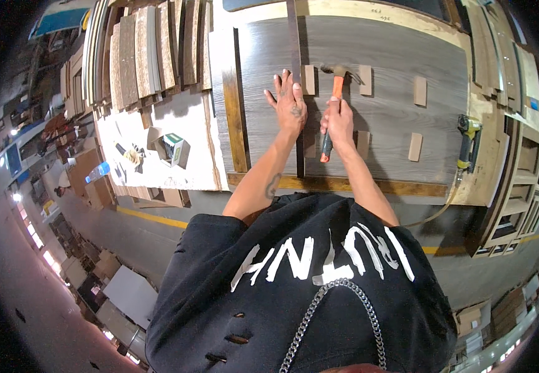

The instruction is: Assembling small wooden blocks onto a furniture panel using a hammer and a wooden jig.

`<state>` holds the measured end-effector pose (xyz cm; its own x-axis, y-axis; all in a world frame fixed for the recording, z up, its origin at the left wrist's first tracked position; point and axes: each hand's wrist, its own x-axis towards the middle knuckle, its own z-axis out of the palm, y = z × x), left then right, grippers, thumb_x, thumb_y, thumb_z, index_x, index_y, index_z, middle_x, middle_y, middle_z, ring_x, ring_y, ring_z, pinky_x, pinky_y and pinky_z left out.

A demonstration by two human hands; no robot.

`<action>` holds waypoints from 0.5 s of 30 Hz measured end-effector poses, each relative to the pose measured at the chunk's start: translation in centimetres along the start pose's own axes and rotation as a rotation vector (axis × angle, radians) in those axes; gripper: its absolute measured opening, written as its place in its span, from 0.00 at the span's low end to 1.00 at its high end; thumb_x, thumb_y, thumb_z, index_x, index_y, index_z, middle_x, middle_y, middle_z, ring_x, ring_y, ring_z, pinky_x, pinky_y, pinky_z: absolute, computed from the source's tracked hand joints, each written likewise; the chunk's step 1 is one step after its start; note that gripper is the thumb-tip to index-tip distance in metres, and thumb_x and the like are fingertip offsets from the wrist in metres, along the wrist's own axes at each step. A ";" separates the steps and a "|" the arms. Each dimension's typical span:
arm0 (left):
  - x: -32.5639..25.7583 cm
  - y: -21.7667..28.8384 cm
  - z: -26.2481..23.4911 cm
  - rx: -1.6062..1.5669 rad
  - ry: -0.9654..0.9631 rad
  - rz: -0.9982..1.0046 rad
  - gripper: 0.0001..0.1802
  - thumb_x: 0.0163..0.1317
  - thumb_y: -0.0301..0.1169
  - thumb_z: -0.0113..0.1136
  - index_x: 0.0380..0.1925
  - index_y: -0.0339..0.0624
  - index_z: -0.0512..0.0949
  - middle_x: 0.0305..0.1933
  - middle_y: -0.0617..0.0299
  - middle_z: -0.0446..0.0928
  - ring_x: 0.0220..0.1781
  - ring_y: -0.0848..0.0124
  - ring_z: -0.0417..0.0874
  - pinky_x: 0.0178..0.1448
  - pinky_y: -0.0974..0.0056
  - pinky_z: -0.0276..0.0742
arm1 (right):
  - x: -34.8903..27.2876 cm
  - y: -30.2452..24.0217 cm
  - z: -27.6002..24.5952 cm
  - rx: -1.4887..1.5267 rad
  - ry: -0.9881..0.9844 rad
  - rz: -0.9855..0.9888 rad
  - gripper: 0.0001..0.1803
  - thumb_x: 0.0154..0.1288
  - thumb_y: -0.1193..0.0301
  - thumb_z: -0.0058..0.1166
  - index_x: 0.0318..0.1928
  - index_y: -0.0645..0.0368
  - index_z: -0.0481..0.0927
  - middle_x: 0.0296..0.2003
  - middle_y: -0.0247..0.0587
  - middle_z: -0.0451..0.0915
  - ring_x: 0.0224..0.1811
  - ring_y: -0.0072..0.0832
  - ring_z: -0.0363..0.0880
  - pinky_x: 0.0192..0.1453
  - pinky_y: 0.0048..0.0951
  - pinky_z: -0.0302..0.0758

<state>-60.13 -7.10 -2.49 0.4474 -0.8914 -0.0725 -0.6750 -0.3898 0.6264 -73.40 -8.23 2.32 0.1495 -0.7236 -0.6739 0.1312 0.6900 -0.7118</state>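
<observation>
Left hand [292, 110]: your fingers spread, palm down, by the dark strip [293, 37].
Right hand [338, 121]: you clasp the hammer [338, 86] mid-handle.
Hammer: over the gray panel [387, 50], right of your left hand; probably head-heavy and stiff, best gripped lower down the handle.

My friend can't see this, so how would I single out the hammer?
Find the wide grey wood-grain panel. Over it, the person's right hand grips the hammer. Unlike the plain tan blocks nearby, it has a claw head and orange-and-black handle.
</observation>
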 end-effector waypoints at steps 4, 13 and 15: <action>0.0 -0.2 0.0 0.003 -0.008 -0.014 0.28 0.79 0.43 0.30 0.70 0.43 0.65 0.78 0.59 0.59 0.82 0.55 0.47 0.80 0.38 0.25 | 0.4 -0.9 -1.1 -0.020 -0.056 0.013 0.15 0.79 0.60 0.42 0.38 0.58 0.65 0.20 0.30 0.64 0.15 0.19 0.65 0.16 0.26 0.64; -0.2 -0.1 0.1 0.000 0.001 -0.025 0.28 0.79 0.43 0.29 0.70 0.43 0.64 0.78 0.59 0.58 0.82 0.56 0.46 0.80 0.38 0.23 | 0.4 -0.5 -0.6 0.013 0.058 -0.079 0.17 0.79 0.58 0.42 0.39 0.59 0.67 0.19 0.29 0.63 0.14 0.18 0.63 0.15 0.25 0.63; 0.1 0.1 0.2 -0.014 -0.019 -0.008 0.29 0.79 0.44 0.28 0.70 0.42 0.64 0.78 0.58 0.59 0.82 0.56 0.46 0.80 0.39 0.23 | 0.4 -0.7 -0.4 -0.021 -0.003 -0.021 0.17 0.79 0.57 0.42 0.39 0.59 0.67 0.19 0.29 0.63 0.14 0.18 0.63 0.15 0.25 0.63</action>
<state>-60.27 -7.25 -2.57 0.4414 -0.8926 -0.0920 -0.6635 -0.3937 0.6363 -73.81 -8.99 2.44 0.1495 -0.7379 -0.6582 0.1139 0.6741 -0.7298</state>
